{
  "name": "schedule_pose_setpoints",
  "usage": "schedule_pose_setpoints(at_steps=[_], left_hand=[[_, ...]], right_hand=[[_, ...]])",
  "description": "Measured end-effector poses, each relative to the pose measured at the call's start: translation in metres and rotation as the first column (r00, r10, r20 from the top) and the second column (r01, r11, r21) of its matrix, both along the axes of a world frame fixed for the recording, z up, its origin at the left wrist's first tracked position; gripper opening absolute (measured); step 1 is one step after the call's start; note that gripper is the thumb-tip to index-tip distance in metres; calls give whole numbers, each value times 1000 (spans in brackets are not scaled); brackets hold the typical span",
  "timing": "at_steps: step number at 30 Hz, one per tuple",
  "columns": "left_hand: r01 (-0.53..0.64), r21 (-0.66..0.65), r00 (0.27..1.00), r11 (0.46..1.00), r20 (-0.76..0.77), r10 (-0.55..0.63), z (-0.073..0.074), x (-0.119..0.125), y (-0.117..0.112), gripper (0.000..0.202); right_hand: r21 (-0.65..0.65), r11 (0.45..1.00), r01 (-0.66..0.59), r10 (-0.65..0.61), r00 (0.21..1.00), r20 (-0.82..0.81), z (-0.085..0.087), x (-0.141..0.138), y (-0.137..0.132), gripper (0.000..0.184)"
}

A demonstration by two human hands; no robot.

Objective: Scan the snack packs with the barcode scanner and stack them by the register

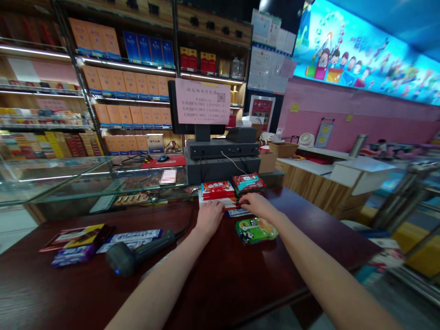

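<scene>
Head view. Both your bare hands are out over the dark, glossy table [223,279], forearms coming in across its near edge. Your left hand [211,217] is at the near side of a white-and-orange pack [228,200], towards the table's far edge; fingers bent downward and close together, tips at the pack. Your right hand [260,206] is by that pack's right end, fingers curled inward. Whether either set of fingers has a grip, you cannot tell from here.

Stock around your hands: red packs [217,189] lie just beyond the white-and-orange pack; right of them, a brown pack with a teal label [248,182], also by the far edge. Blue-and-white packets [239,212] show partly under your right hand. Nearer you, a green panda pack [254,230] lies flat, between your right wrist and the middle of the table.

Towards the table's left end: a barcode scanner [136,255] on its side, blue light showing at the head. Beyond it, slim blue-and-white bars [137,235]; to their left, a yellow-and-brown packet [86,234] with purple packets [74,255] at its near side. Behind the far edge stands the cash register [223,151].
</scene>
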State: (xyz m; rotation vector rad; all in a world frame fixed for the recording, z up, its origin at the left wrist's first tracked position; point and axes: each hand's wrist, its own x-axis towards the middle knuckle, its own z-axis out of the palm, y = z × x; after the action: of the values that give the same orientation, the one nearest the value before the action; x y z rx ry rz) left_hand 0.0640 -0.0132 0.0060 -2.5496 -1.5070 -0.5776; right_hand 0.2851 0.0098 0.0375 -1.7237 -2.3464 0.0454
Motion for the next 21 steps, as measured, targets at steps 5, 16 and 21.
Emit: schedule_pose_setpoints(at_steps=[5,16,21], left_hand=[[-26,31,1000,999,-6,27,9,-23,-3,15],[-95,91,995,991,-29,98,24,-79,-14,20],[-121,130,992,984,-12,123,23,-106,-17,26]], right_hand=[[33,999,-22,21,1000,18,3,-18,-1,19],[96,989,-116,111,992,55,4,-76,-13,27],[142,969,-202,196,979,54,-1,-106,-21,34]])
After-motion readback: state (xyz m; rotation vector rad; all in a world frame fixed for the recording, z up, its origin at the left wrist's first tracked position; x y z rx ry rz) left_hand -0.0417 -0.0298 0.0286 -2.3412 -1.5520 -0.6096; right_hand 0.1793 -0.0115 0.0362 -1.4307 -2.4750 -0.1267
